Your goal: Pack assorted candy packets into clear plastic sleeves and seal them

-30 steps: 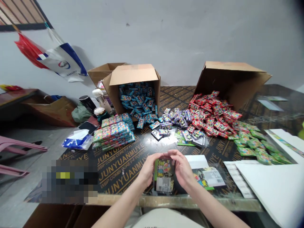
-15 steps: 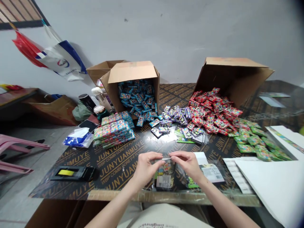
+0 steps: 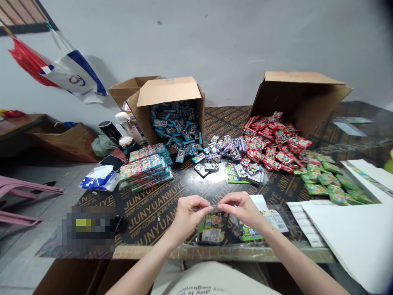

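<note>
My left hand [image 3: 188, 216] and my right hand [image 3: 242, 209] meet near the table's front edge, each pinching the top edge of a clear plastic packet [image 3: 211, 226]. The packet stands upright and holds green and dark printed cards. Its lower end rests on the dark printed table top [image 3: 153, 213]. Just right of my right hand lies another filled clear packet [image 3: 267, 225] with a white label, flat on the table.
A tipped cardboard box [image 3: 172, 102] spills blue packs, a second box [image 3: 301, 98] spills red packs [image 3: 273, 143]. Purple packs [image 3: 225, 145] and green packs [image 3: 325, 180] lie between and to the right. A stack of colourful packs [image 3: 145, 170] sits left. White sheets [image 3: 353, 237] cover the right corner.
My hands have risen from the packet's sides to its top edge and now pinch it there. The view has tilted slightly downward.
</note>
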### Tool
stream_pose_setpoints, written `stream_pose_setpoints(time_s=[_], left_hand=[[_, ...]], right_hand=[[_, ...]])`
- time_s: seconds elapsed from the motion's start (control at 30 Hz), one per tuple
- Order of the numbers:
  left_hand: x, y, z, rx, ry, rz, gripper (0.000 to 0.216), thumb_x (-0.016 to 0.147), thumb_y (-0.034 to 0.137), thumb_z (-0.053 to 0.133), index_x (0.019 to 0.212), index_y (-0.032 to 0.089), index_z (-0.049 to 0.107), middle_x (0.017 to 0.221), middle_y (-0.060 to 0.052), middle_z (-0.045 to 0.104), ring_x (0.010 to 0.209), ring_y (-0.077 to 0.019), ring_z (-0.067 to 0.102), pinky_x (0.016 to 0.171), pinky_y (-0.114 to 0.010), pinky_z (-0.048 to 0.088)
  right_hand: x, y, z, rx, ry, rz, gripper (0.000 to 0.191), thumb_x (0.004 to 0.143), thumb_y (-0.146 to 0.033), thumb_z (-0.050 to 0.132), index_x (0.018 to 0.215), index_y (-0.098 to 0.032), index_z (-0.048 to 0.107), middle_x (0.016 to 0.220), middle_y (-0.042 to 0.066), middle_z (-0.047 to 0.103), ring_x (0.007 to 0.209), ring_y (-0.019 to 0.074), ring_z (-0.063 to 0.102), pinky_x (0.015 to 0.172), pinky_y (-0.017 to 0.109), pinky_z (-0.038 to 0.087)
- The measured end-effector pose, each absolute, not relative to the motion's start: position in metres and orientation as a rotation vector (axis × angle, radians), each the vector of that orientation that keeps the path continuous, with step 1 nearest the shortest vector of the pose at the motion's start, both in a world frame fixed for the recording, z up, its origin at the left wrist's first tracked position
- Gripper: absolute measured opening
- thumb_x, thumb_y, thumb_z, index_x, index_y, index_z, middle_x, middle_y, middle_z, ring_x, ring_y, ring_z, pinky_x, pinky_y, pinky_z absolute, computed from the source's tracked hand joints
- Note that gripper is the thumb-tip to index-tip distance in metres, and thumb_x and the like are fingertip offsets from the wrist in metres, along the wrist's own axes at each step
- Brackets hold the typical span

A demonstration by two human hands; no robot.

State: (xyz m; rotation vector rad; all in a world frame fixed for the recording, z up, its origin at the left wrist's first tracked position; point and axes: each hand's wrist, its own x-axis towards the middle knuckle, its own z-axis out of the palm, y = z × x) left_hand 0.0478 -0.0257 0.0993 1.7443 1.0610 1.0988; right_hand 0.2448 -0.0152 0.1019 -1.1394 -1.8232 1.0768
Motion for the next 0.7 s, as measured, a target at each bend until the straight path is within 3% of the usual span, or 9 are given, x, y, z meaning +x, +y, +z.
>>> stream_pose_setpoints(time_s=[0.1, 0.2, 0.3, 0.43, 0.5, 0.57, 0.63, 0.7], left_hand=[[0.042, -0.031, 0.09, 2.014, 1.001, 1.142, 0.013, 0.076, 0.024, 0.062, 0.086, 0.021, 0.071, 0.09, -0.008, 0.069, 0.079, -0.0202, 0.063, 0.075, -0.03, 0.048], [0.037, -0.035, 0.081, 2.186, 0.972, 1.121, 0.022, 0.079, 0.019, 0.057, 0.097, 0.023, 0.068, 0.101, -0.009, 0.066, 0.088, -0.0201, 0.062, 0.08, -0.031, 0.047], [0.031, -0.033, 0.078, 2.142, 0.98, 1.108, 0.018, 0.08, 0.018, 0.056, 0.092, 0.022, 0.069, 0.097, -0.008, 0.067, 0.083, -0.0187, 0.063, 0.076, -0.029, 0.049], [0.015, -0.02, 0.077, 1.82, 1.14, 1.249, 0.009, 0.074, 0.022, 0.063, 0.077, 0.021, 0.071, 0.085, -0.007, 0.07, 0.079, -0.0205, 0.064, 0.075, -0.031, 0.051], [0.004, -0.014, 0.072, 1.603, 1.272, 1.351, 0.007, 0.07, 0.024, 0.067, 0.074, 0.019, 0.071, 0.082, -0.007, 0.07, 0.079, -0.0221, 0.064, 0.077, -0.034, 0.051], [-0.006, -0.009, 0.066, 1.408, 1.369, 1.438, 0.011, 0.067, 0.026, 0.069, 0.074, 0.017, 0.071, 0.082, -0.007, 0.07, 0.08, -0.0226, 0.064, 0.078, -0.035, 0.05], [-0.017, -0.006, 0.057, 1.264, 1.443, 1.524, 0.017, 0.066, 0.028, 0.069, 0.077, 0.015, 0.07, 0.083, -0.007, 0.07, 0.081, -0.0223, 0.063, 0.079, -0.035, 0.05], [-0.028, -0.005, 0.048, 1.167, 1.524, 1.587, 0.024, 0.067, 0.032, 0.067, 0.082, 0.013, 0.068, 0.083, -0.008, 0.069, 0.079, -0.0225, 0.064, 0.077, -0.036, 0.051]], right_hand=[[0.247, -0.017, 0.095, -1.071, -1.806, 0.997, 0.012, 0.075, -0.03, 0.063, 0.073, -0.021, 0.071, 0.073, 0.004, 0.069, 0.068, 0.0193, 0.063, 0.064, 0.031, 0.049], [0.25, -0.026, 0.085, -0.999, -1.857, 0.842, 0.015, 0.078, -0.025, 0.06, 0.09, -0.025, 0.069, 0.093, 0.005, 0.069, 0.086, 0.0214, 0.063, 0.08, 0.036, 0.048], [0.253, -0.033, 0.074, -0.949, -1.921, 0.804, 0.03, 0.08, -0.023, 0.056, 0.109, -0.028, 0.061, 0.118, 0.005, 0.058, 0.107, 0.0227, 0.054, 0.094, 0.039, 0.04], [0.253, -0.036, 0.05, -1.066, -1.673, 1.002, 0.053, 0.083, -0.03, 0.053, 0.132, -0.028, 0.035, 0.137, 0.006, 0.037, 0.12, 0.0232, 0.042, 0.101, 0.042, 0.032], [0.247, -0.036, 0.031, -1.13, -1.583, 1.159, 0.059, 0.081, -0.033, 0.056, 0.134, -0.028, 0.031, 0.133, 0.007, 0.042, 0.117, 0.023, 0.045, 0.1, 0.042, 0.034], [0.236, -0.036, 0.011, -1.155, -1.525, 1.348, 0.055, 0.078, -0.035, 0.059, 0.129, -0.025, 0.04, 0.12, 0.008, 0.054, 0.107, 0.023, 0.052, 0.093, 0.04, 0.041], [0.223, -0.032, -0.004, -1.161, -1.409, 1.483, 0.046, 0.075, -0.038, 0.061, 0.117, -0.022, 0.049, 0.102, 0.007, 0.062, 0.088, 0.0219, 0.06, 0.075, 0.037, 0.051], [0.213, -0.021, -0.011, -1.183, -1.326, 1.466, 0.037, 0.073, -0.04, 0.062, 0.103, -0.02, 0.054, 0.084, 0.004, 0.062, 0.069, 0.019, 0.06, 0.059, 0.032, 0.053]])
